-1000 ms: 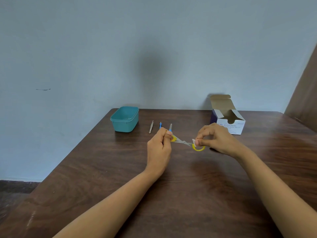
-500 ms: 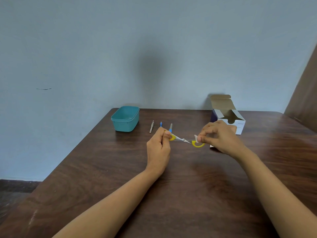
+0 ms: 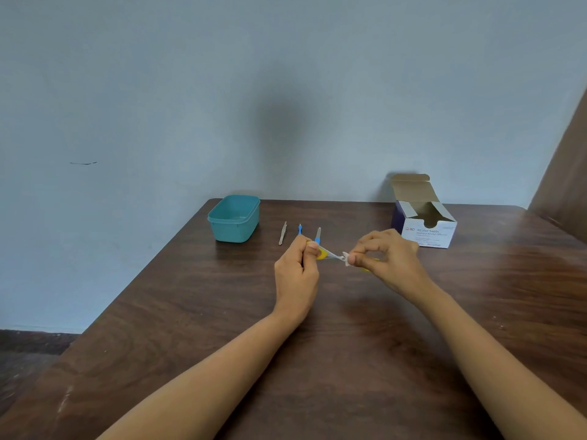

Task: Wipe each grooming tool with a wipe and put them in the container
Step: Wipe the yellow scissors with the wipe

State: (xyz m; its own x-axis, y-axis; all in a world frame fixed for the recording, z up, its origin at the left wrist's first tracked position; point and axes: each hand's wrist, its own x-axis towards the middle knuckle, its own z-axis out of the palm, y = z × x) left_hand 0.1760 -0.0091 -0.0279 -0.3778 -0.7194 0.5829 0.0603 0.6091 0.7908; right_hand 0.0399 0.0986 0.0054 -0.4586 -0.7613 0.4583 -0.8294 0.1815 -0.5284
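Small yellow-handled scissors (image 3: 330, 255) are held just above the wooden table (image 3: 317, 360) between both hands. My left hand (image 3: 297, 274) grips one yellow handle in curled fingers. With thumb and fingers, my right hand (image 3: 386, 260) pinches a small white wipe (image 3: 347, 259) around the metal part; a sliver of yellow shows under this hand. Behind the hands lie metal tweezers (image 3: 282, 233), a small blue tool (image 3: 300, 229) and a blue-handled file (image 3: 318, 235). The teal container (image 3: 234, 218) stands open at the back left, with nothing visible inside.
An open white box of alcohol swabs (image 3: 424, 223) stands at the back right, just behind my right hand. The table's left edge runs diagonally past the container, and a blue-grey wall closes off the far side.
My right hand has slid the wipe a little to the left along the scissors. The yellow ring near it is now mostly hidden. My left hand has hardly moved.
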